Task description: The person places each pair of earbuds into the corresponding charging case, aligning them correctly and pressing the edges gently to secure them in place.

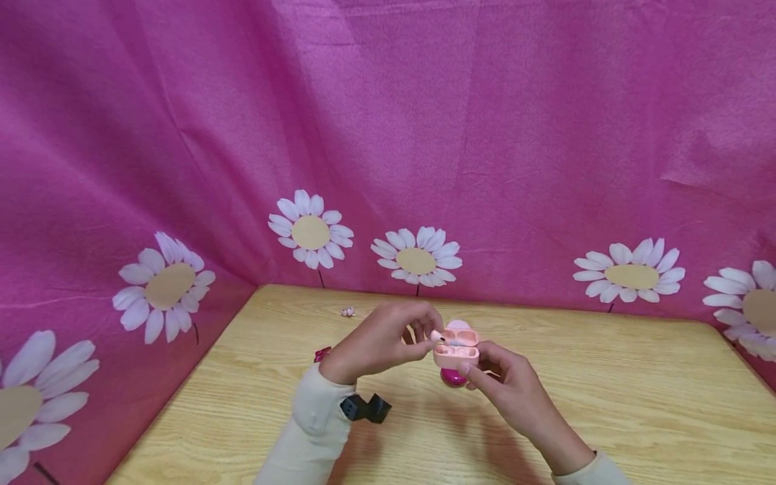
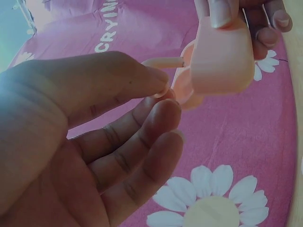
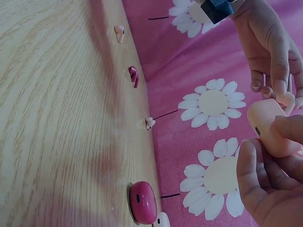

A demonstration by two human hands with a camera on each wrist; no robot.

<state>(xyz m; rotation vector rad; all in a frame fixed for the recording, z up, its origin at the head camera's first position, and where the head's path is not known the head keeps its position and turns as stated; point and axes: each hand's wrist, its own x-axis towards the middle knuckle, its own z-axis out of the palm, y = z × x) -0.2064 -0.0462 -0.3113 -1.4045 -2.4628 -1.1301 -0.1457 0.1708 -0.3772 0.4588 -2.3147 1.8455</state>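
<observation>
**Pink earbud case held open above the table, an earbud pinched at its mouth**

Head view: the right hand (image 1: pixel 506 387) grips the pink earbud case (image 1: pixel 457 353) from below, lid flipped up on the far side, above the middle of the wooden table (image 1: pixel 606 404). The left hand (image 1: pixel 378 340) comes in from the left and pinches a pale earbud (image 1: pixel 436 335) at the case's left edge. A magenta case (image 1: pixel 453 377) lies on the table just under the held one. A small earbud (image 1: pixel 347 311) lies far left, near the daisy-printed backdrop (image 1: pixel 424 135).

Left wrist view: thumb and forefinger of the left hand (image 2: pixel 94 142) pinch the earbud (image 2: pixel 163 61), its stem touching the open case (image 2: pixel 220 61), which right-hand fingers (image 2: pixel 265 28) clasp.

Right wrist view: the right hand (image 3: pixel 265 189) is curled round the case (image 3: pixel 272 127); the left hand (image 3: pixel 272 52) hovers at its top. On the table (image 3: pixel 57 118) lie the magenta case (image 3: pixel 143 202) and three small pieces apart from it.
</observation>
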